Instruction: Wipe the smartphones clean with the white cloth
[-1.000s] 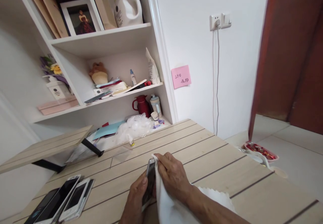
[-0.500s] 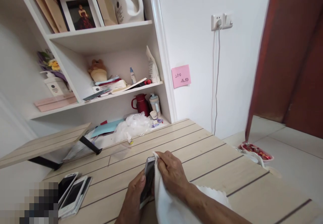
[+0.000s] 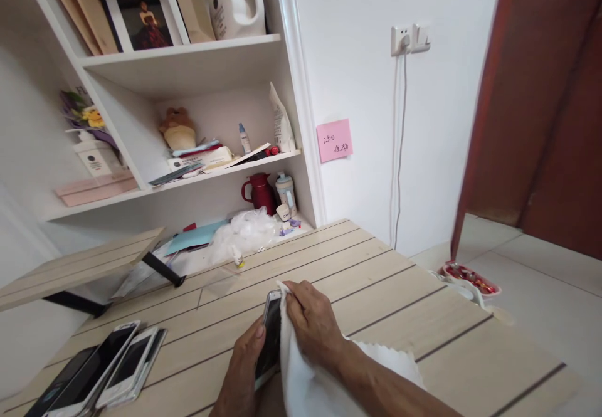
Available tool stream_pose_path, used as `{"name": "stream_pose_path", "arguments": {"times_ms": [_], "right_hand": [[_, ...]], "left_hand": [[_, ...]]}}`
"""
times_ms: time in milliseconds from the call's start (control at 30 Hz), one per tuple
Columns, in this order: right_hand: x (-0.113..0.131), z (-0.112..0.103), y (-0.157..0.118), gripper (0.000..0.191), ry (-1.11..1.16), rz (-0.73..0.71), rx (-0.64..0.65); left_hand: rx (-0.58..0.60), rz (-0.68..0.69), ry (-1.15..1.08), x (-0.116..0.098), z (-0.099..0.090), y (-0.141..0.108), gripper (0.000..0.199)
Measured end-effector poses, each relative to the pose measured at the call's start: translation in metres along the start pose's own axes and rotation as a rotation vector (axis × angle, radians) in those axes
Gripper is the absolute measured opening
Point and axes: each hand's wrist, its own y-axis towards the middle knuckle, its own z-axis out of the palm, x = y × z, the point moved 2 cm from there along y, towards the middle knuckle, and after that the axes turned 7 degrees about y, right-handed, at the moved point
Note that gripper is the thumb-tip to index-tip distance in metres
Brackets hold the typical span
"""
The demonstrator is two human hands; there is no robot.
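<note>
My left hand (image 3: 242, 364) grips a smartphone (image 3: 269, 335) by its left side, thumb along the edge. The phone is tilted upright, with its dark screen partly covered. In my right hand (image 3: 313, 316) a white cloth (image 3: 305, 382) is bunched between the fingers and pressed against the phone's top right edge. The cloth drapes down over the phone's right side and spreads under my right forearm. Several more phones lie on the table (image 3: 376, 304) to the left, among them a white phone (image 3: 129, 364) and a larger phone with a dark screen (image 3: 96, 370).
A raised wooden shelf (image 3: 84, 263) on black legs stands at the left. Behind the table, a white shelf unit (image 3: 188, 59) holds a red jug (image 3: 261, 192), a bundle of clear plastic (image 3: 244, 235) and a blue folder (image 3: 195, 237). A pink note (image 3: 335, 141) is on the wall.
The whole view has shifted slightly, so more of the phones at the left shows. Both hands keep their hold on the phone and cloth, with the cloth still at the phone's top edge.
</note>
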Motion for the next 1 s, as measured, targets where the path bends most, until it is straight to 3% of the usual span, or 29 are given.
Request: {"name": "stream_pose_path", "arguments": {"times_ms": [200, 367, 500, 733, 1000], "right_hand": [[0.002, -0.005, 0.004, 0.023, 0.079, 0.076, -0.002], [0.002, -0.002, 0.005, 0.023, 0.374, 0.329, 0.068], [0.002, 0.007, -0.001, 0.027, 0.481, 0.428, 0.134], [0.000, 0.003, -0.001, 0.025, 0.579, 0.511, 0.083], [-0.003, 0.009, -0.004, 0.024, 0.632, 0.550, 0.136]], "left_hand": [[-0.063, -0.016, -0.003, 0.017, -0.003, 0.001, 0.051], [-0.112, -0.063, 0.021, 0.015, -0.004, 0.003, 0.049], [-0.097, -0.054, 0.025, 0.006, -0.003, 0.002, 0.054], [-0.043, -0.048, 0.029, -0.012, -0.003, -0.002, 0.050], [-0.086, 0.000, 0.102, 0.008, -0.005, 0.000, 0.052]]}}
